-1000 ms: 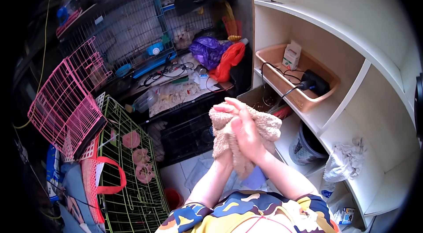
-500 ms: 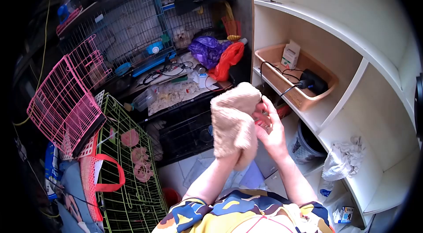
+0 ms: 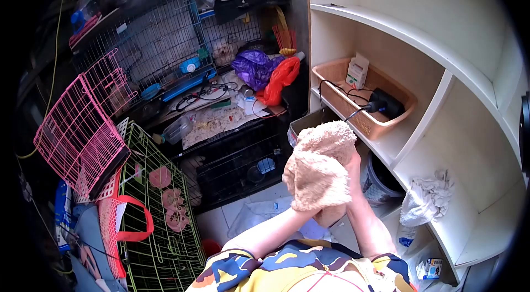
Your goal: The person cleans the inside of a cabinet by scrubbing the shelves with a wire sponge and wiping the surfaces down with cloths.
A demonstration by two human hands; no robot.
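A beige, fluffy cloth (image 3: 317, 173) hangs in folds over my hands in front of my chest. My left hand is covered by it; only the left forearm (image 3: 270, 231) comes out below, so those fingers are hidden. At the cloth's right side my right hand (image 3: 354, 167) is pressed in and closed on it, its fingertips tucked behind the fabric. A loose end of the cloth dangles between my wrists.
On the right, white shelves (image 3: 425, 118) hold a tan basket (image 3: 369, 125) with a box and black adapter. Below are a bin (image 3: 377, 184) and a crumpled white rag (image 3: 428, 198). Green (image 3: 157, 203) and pink cages (image 3: 80, 134) stand left. Dogs' cages (image 3: 149, 32) line the back.
My right hand, apart with fingers spread before, has come in against the cloth and gripped it. The cloth has shifted right and slightly down, bunching over both hands.
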